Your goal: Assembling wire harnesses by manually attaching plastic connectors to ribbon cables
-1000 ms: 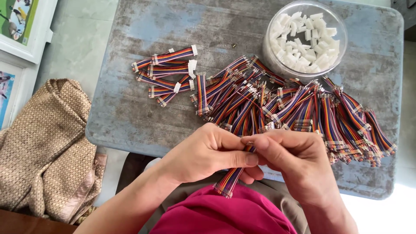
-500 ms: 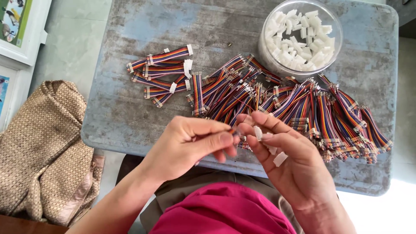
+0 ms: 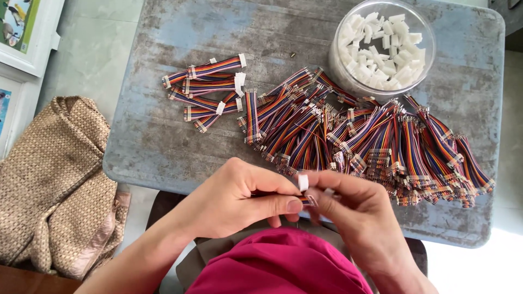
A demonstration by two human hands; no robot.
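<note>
left hand [image 3: 239, 198] fingers pinch ribbon cable [image 3: 306, 200]; right hand [image 3: 354, 209] fingers grip white connector [image 3: 303, 182].

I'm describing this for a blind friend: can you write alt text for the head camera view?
Two hands meet over a worn grey table: the left hand pinches a short rainbow ribbon cable, the right hand holds a small white connector at its end. Behind lie a cable pile and a clear tub of connectors.

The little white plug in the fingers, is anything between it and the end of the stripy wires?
Nothing visible is. The right hand pinches the white plug right above the stripy wire end, which the left hand holds by thumb and finger. The big wire pile lies farther back on the table.
</note>
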